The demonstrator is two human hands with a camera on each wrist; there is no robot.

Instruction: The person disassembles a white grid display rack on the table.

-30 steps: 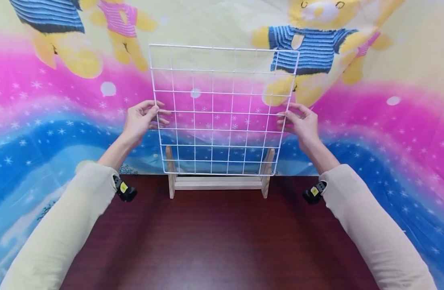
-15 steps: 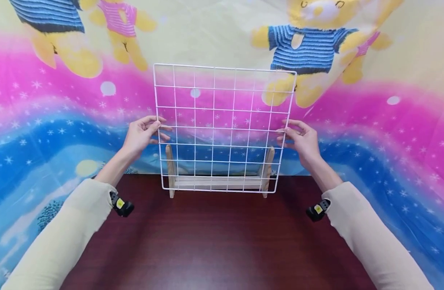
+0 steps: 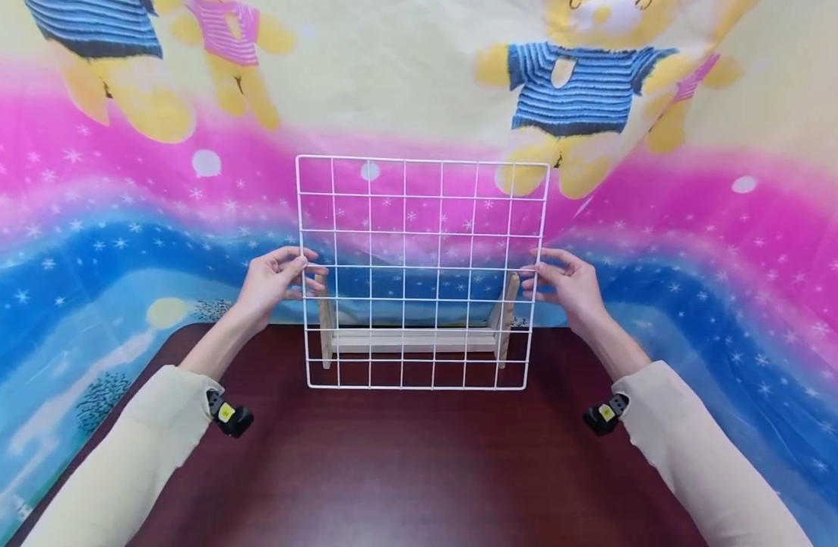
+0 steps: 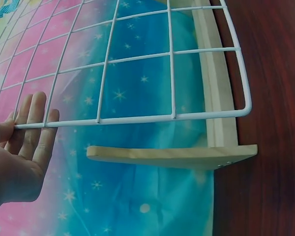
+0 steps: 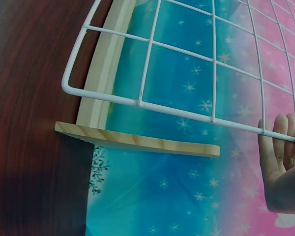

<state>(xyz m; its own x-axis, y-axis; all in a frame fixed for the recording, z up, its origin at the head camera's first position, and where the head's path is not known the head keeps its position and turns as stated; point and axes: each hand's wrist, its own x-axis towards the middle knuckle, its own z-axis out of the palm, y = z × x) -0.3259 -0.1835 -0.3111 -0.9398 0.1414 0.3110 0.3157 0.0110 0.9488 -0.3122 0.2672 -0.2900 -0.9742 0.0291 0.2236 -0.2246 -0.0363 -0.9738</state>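
Note:
A white wire grid panel (image 3: 405,267) stands nearly upright between my two hands. My left hand (image 3: 271,279) pinches its left edge between thumb and fingers, the fingers reaching behind the wire. On the opposite edge my right hand (image 3: 569,285) pinches the wire the same way. Behind the panel is a pale wooden stand (image 3: 415,340) with two upright side pieces and a crossbar. In the left wrist view one wooden side piece (image 4: 162,155) lies just beyond the panel's edge. The other side piece (image 5: 137,140) shows likewise in the right wrist view.
The dark red-brown table (image 3: 419,463) carries the stand near its back edge. Behind it hangs a colourful cloth (image 3: 699,228) printed with bears and snowflakes. A black wrist camera (image 3: 230,414) hangs at the left cuff, another black camera (image 3: 605,414) at the right.
Both hands have lowered the grid panel and brought it closer. Its bottom edge has moved from around the stand's crossbar to below and in front of it in the head view.

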